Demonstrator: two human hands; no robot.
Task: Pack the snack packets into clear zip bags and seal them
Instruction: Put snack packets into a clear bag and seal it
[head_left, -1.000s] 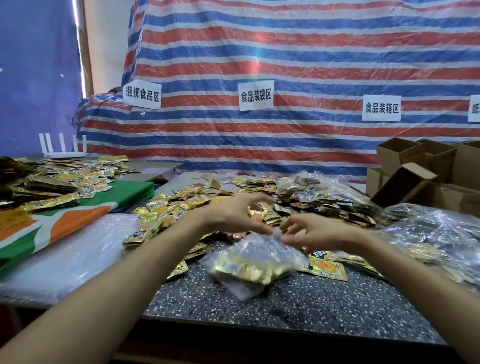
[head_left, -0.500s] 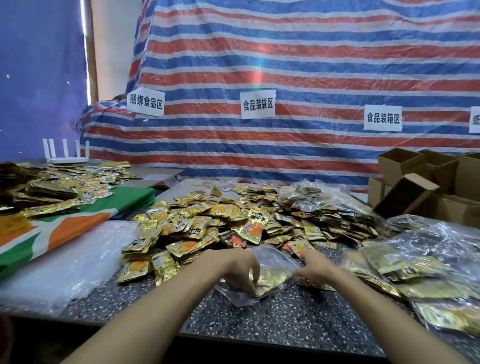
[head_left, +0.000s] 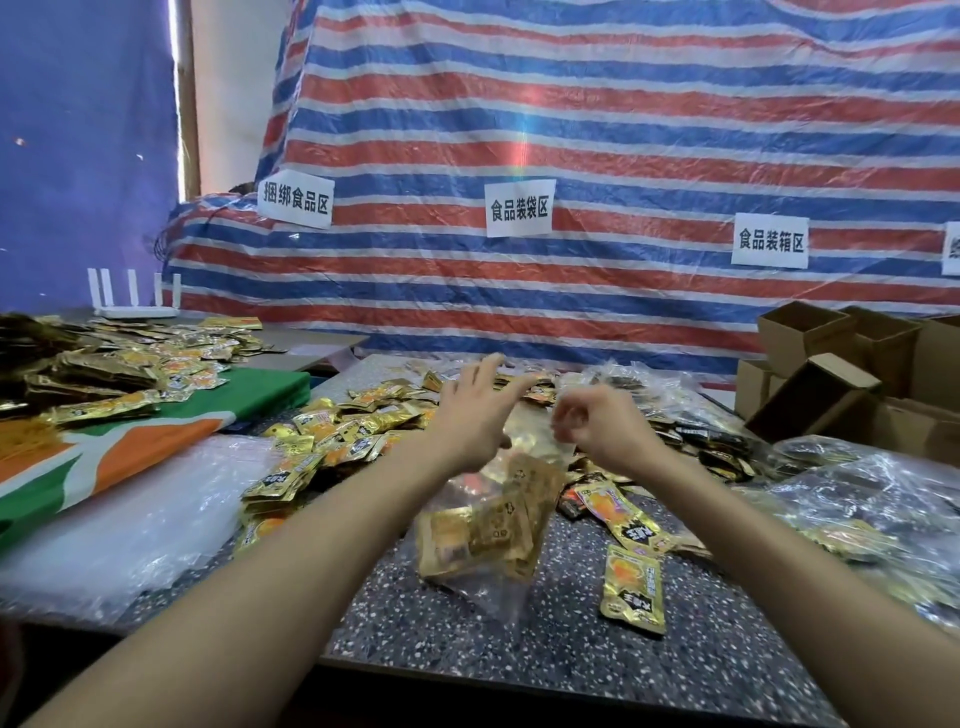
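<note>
Up off the table since half a second ago: left hand (head_left: 475, 415), right hand (head_left: 605, 428) and, with them, bag (head_left: 485, 535). Far left, at the back: white router (head_left: 134, 306). In front of it: heap (head_left: 104, 364) of gold packets on green-and-orange cloth (head_left: 171, 436); nearer, clear plastic sheet (head_left: 130, 525). Left of centre on speckled table (head_left: 519, 649): big pile (head_left: 337, 436) of packets. Over its far edge: left hand, fingers straight and spread, gripping nothing, just beside bag's top; touching it or not, cannot tell. Between the forearms: bag, clear, hanging tilted in the air, gold packets bunched in its lower half, bottom corner close above the table. Level with the left: right hand, fingers curled, pinching bag's top. Zip closed or not: cannot tell, blurred. Just right of bag, flat on the table: two loose packets (head_left: 631, 587). Further right: filled bags (head_left: 857, 509), heaped. Behind those: open cardboard boxes (head_left: 826, 374). Backdrop across all: striped tarp (head_left: 623, 130) with white paper labels (head_left: 519, 208).
</note>
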